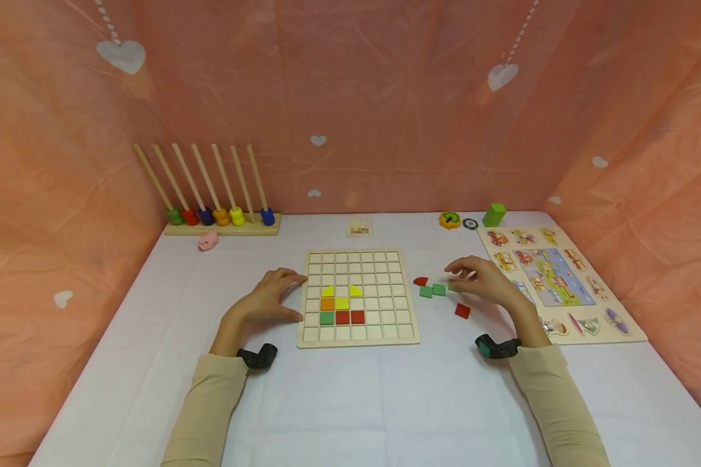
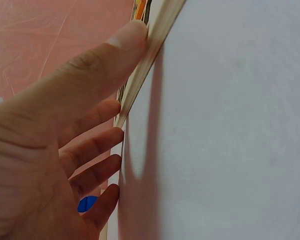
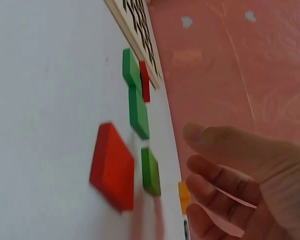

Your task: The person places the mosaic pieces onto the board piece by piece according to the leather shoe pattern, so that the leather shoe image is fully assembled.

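Note:
A wooden grid board (image 1: 381,332) lies flat mid-table, with yellow, orange, green and red tiles in its left cells. At its left edge is my left hand (image 1: 267,298), thumb and fingers spread along the rim; the left wrist view shows the thumb tip (image 2: 135,35) right at the wood. My right hand (image 1: 483,280) hovers over the loose tiles to the right of the board, fingers loosely bent, holding nothing. Beneath it lies a green tile (image 3: 150,172), with a red square tile (image 3: 112,167) nearer me. Two more green tiles (image 1: 432,290) and a red rounded piece (image 1: 420,281) lie closer to the board.
A small pattern card (image 1: 359,227) lies behind the board. Back left stands a peg rack (image 1: 222,229) with coloured beads, a pink pig (image 1: 208,241) before it. To the right are a picture puzzle (image 1: 610,333), a green block (image 1: 494,215) and an orange-green toy (image 1: 450,220).

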The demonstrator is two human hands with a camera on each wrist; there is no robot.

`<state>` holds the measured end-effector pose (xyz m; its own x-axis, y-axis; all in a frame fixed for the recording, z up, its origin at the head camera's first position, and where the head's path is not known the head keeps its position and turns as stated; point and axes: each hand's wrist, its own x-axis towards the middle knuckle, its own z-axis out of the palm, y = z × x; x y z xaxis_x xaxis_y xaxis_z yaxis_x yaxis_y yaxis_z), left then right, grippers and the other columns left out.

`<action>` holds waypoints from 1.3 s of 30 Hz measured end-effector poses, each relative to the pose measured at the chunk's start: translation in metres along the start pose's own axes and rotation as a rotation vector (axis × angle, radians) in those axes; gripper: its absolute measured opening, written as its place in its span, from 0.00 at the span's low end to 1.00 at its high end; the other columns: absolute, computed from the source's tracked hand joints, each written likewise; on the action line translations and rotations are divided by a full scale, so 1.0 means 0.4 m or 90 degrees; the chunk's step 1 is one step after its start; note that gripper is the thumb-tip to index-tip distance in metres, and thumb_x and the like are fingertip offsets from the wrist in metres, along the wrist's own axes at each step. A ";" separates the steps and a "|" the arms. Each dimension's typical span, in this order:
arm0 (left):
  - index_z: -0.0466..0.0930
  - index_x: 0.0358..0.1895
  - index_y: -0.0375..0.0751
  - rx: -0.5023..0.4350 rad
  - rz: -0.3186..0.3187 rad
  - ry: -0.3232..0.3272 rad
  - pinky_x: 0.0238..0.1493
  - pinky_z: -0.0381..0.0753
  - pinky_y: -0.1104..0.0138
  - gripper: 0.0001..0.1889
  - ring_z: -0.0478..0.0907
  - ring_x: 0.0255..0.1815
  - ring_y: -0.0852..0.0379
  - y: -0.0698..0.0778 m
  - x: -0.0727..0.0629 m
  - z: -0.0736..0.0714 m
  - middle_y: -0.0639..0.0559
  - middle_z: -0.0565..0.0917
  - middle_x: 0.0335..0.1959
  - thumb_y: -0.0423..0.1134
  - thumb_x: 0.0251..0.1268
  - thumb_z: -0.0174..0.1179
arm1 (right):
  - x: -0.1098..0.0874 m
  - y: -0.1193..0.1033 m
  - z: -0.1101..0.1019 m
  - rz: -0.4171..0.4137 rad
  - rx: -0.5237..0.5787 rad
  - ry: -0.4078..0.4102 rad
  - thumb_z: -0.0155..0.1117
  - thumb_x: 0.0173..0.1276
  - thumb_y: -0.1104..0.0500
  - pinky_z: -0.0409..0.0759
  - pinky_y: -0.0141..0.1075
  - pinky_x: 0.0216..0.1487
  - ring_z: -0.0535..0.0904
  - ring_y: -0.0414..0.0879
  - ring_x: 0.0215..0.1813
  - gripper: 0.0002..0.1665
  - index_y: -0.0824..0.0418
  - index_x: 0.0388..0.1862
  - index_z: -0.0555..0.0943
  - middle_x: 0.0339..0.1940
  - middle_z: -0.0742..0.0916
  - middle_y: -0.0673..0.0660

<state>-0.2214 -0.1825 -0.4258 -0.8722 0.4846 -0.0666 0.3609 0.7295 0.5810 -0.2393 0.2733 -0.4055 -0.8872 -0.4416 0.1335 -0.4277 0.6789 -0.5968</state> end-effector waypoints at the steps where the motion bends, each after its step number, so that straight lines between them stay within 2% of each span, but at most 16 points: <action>1: 0.66 0.66 0.39 0.001 0.001 0.001 0.64 0.57 0.44 0.42 0.56 0.64 0.40 -0.001 0.000 0.000 0.37 0.63 0.64 0.47 0.45 0.72 | -0.003 0.003 -0.001 0.007 -0.005 -0.002 0.67 0.58 0.67 0.76 0.36 0.42 0.75 0.50 0.41 0.18 0.67 0.48 0.80 0.44 0.83 0.62; 9: 0.66 0.66 0.41 0.008 0.005 0.006 0.64 0.57 0.46 0.42 0.56 0.63 0.41 -0.005 0.003 0.004 0.38 0.63 0.64 0.47 0.45 0.72 | -0.021 0.024 -0.001 0.064 0.003 -0.018 0.67 0.56 0.67 0.73 0.33 0.41 0.72 0.50 0.40 0.19 0.67 0.49 0.79 0.38 0.81 0.58; 17: 0.66 0.66 0.40 0.006 0.011 0.007 0.64 0.57 0.45 0.42 0.56 0.64 0.41 -0.009 0.001 0.005 0.38 0.63 0.64 0.47 0.45 0.73 | -0.025 0.038 0.009 0.118 0.022 -0.031 0.67 0.58 0.63 0.72 0.39 0.45 0.73 0.50 0.42 0.20 0.64 0.50 0.78 0.44 0.82 0.58; 22: 0.66 0.66 0.40 0.005 0.016 0.010 0.64 0.57 0.45 0.42 0.56 0.64 0.41 -0.010 0.001 0.004 0.38 0.63 0.64 0.47 0.44 0.73 | -0.024 0.036 0.014 0.119 0.020 -0.026 0.68 0.58 0.63 0.72 0.41 0.46 0.74 0.51 0.43 0.19 0.65 0.50 0.79 0.44 0.82 0.59; 34: 0.66 0.66 0.40 0.002 0.017 0.009 0.64 0.57 0.45 0.42 0.56 0.64 0.41 -0.010 0.002 0.005 0.38 0.63 0.64 0.47 0.44 0.72 | -0.020 0.034 0.020 0.123 0.004 -0.019 0.66 0.60 0.63 0.73 0.39 0.44 0.73 0.49 0.41 0.17 0.65 0.48 0.81 0.41 0.82 0.57; 36: 0.66 0.66 0.40 0.001 0.016 0.008 0.64 0.56 0.45 0.42 0.56 0.64 0.41 -0.010 0.002 0.005 0.38 0.63 0.64 0.47 0.44 0.73 | -0.017 0.028 0.023 0.115 0.009 -0.019 0.66 0.59 0.63 0.73 0.39 0.44 0.74 0.49 0.41 0.16 0.64 0.48 0.81 0.40 0.82 0.57; 39: 0.66 0.66 0.40 0.001 0.016 0.008 0.64 0.57 0.45 0.42 0.56 0.64 0.41 -0.009 0.002 0.005 0.38 0.63 0.64 0.47 0.44 0.73 | -0.007 0.017 0.031 0.073 0.017 -0.012 0.67 0.59 0.63 0.74 0.37 0.43 0.73 0.48 0.40 0.16 0.64 0.46 0.82 0.38 0.82 0.56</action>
<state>-0.2228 -0.1839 -0.4295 -0.8667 0.4970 -0.0412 0.3838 0.7176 0.5812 -0.2377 0.2720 -0.4196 -0.9269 -0.3723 0.0484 -0.3181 0.7103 -0.6279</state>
